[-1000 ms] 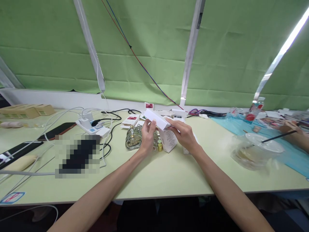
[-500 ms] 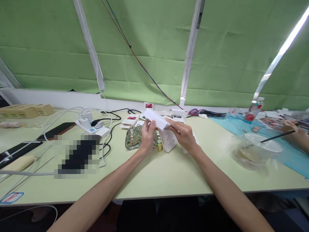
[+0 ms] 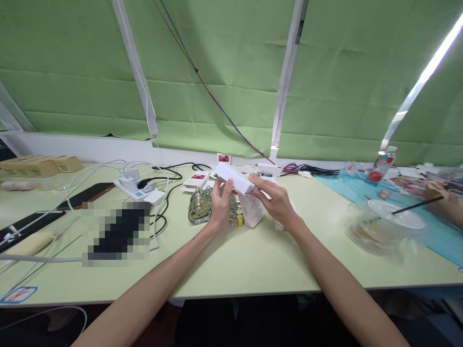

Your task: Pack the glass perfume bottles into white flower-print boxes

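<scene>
A small white cardboard box [image 3: 235,178] is held tilted above the table between both hands. My left hand [image 3: 221,202] grips its left end, with the thumb on the near side. At the right end, the fingers of my right hand [image 3: 273,195] are closed on the box's edge. Behind my left hand several glass bottles [image 3: 200,207] stand close together, partly hidden by it. A small gold cap [image 3: 239,220] is on the table beside them. Just below the held box, a white printed box [image 3: 252,212] stands upright. Another white box is partly hidden behind my right wrist.
Printed cards [image 3: 196,179] lie behind the bottles. To the left are a power strip [image 3: 139,190] with cables, phones and brown cartons [image 3: 41,166]. On the right, a lidded plastic bowl [image 3: 379,226] with a black straw stands near a blue sheet [image 3: 336,185] and another person's hand [image 3: 444,200].
Almost nothing differs. Both hands keep the white box in nearly the same place, and the whole view has shifted very slightly.
</scene>
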Tool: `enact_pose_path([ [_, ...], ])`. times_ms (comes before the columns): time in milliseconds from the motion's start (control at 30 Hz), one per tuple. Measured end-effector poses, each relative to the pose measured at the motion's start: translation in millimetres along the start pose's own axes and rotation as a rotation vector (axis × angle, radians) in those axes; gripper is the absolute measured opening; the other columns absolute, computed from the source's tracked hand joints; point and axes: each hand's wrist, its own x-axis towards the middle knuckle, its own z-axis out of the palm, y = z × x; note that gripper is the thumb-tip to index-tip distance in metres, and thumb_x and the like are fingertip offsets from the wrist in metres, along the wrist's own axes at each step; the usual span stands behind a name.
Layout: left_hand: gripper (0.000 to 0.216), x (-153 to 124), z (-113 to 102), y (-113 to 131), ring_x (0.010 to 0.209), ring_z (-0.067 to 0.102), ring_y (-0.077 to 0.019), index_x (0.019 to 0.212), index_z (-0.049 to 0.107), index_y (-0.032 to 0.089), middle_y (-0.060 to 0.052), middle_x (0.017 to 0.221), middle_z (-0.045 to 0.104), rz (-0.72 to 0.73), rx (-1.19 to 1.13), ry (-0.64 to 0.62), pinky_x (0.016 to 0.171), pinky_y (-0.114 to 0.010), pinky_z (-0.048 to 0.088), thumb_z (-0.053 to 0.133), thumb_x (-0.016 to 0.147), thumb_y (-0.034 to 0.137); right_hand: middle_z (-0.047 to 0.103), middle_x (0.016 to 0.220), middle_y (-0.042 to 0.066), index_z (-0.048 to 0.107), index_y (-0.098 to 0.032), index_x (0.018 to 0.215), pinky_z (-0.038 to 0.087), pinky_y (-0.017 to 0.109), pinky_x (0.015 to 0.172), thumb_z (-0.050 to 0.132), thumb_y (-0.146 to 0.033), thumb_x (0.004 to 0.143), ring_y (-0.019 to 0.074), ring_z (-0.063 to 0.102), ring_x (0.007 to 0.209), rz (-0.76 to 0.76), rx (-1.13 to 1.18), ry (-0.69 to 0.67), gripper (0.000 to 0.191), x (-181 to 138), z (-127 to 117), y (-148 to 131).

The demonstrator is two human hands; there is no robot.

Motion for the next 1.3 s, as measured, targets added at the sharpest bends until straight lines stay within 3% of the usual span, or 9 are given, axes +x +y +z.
enact_pose_path([
  [467,0.040,-0.8,-1.3,1.2,0.088,0.064,-0.0161,0.098,0.057,0.020,-0.004,0.099,0.066,0.027,0.056,-0.002,0.072,-0.025,0.050,0.071,0.083,0.055,0.059,0.145,0.003,0.051,-0.034,0.146,0.053,0.041,0.107,0.057,-0.032,0.099,0.0235,0.061,0.129,0.014,0.027,-0.030,0.047,0.8,-3.5,-2.9],
  [633,0.040,-4.5,1.6,7.9,0.099,0.064,-0.0194,0.104,0.056,0.021,-0.007,0.106,0.066,0.104,0.136,-0.015,0.080,-0.027,0.052,0.069,0.085,0.054,0.060,0.144,0.006,0.052,-0.031,0.145,0.052,0.042,0.107,0.058,-0.039,0.098,0.0241,0.061,0.129,-0.001,0.032,-0.035,0.048,1.6,-4.5,-2.7],
  [833,0.043,-6.6,3.4,10.4,0.097,0.064,-0.0196,0.105,0.054,0.021,-0.007,0.106,0.065,0.177,0.204,-0.044,0.080,-0.029,0.052,0.070,0.083,0.055,0.062,0.140,0.011,0.052,-0.027,0.146,0.053,0.044,0.104,0.061,-0.054,0.092,0.0275,0.062,0.126,-0.059,0.015,-0.003,0.060,2.8,-6.5,-4.6],
  [1100,0.047,-10.6,-2.5,3.9,0.104,0.061,-0.0237,0.109,0.056,0.022,-0.008,0.107,0.062,0.320,0.344,-0.116,0.088,-0.033,0.050,0.079,0.076,0.047,0.061,0.142,0.011,0.049,-0.029,0.147,0.050,0.047,0.106,0.052,-0.059,0.095,0.0291,0.060,0.129,-0.036,0.065,-0.001,0.061,2.4,-8.4,-12.1],
  [1300,0.058,-14.8,-3.4,5.8,0.094,0.060,-0.0243,0.108,0.056,0.021,-0.008,0.101,0.062,0.433,0.521,-0.173,0.082,-0.035,0.048,0.085,0.066,0.047,0.058,0.145,0.013,0.044,-0.026,0.149,0.048,0.049,0.107,0.050,-0.061,0.095,0.0313,0.057,0.131,-0.003,0.067,0.007,0.065,3.3,-11.8,-18.6],
])
